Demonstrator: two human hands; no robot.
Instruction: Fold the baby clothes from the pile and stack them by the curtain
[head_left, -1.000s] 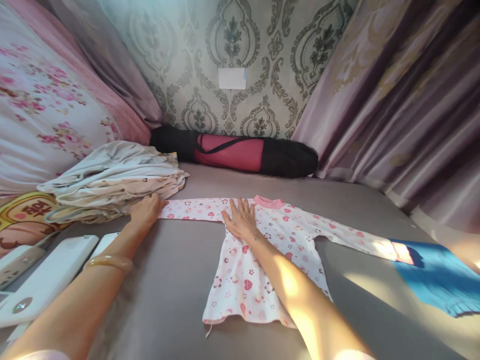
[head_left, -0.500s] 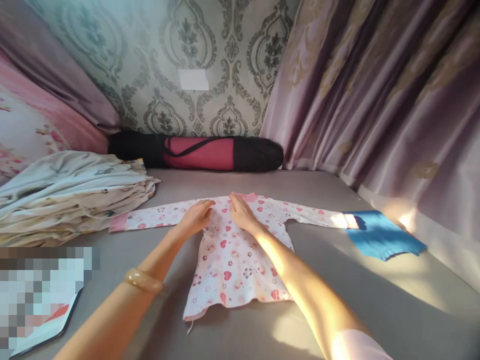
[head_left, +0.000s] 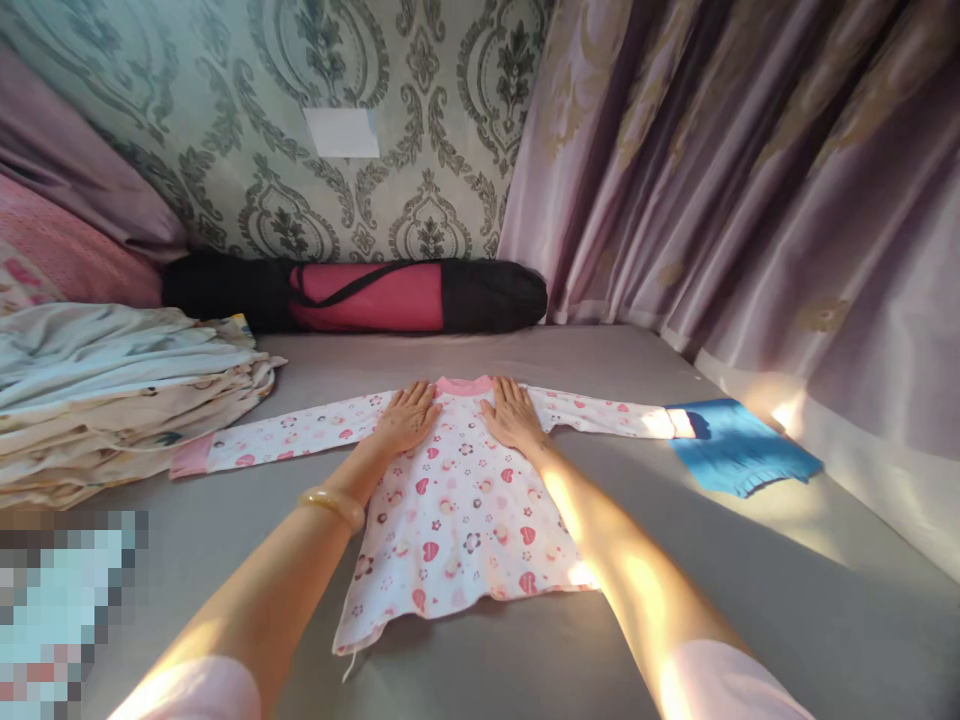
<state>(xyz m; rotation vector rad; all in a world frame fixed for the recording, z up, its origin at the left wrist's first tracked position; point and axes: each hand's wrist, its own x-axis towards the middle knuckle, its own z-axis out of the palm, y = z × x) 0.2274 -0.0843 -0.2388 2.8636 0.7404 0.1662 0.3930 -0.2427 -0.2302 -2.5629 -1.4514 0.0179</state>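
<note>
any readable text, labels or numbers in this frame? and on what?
None readable.
White patch on the wallpaper: blank, no writing shows.
Pixelated block at lower left: blurred out, unreadable.
Shirt under the left hand and right hand: hearts and flowers only, no words.
Black and red bag, blue cloth, folded pile: no label visible.

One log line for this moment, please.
left hand flat on shirt | right hand flat on shirt | shirt spread on bed

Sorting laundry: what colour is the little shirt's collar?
Pink, on the little shirt; collar seen in the head view.
</note>
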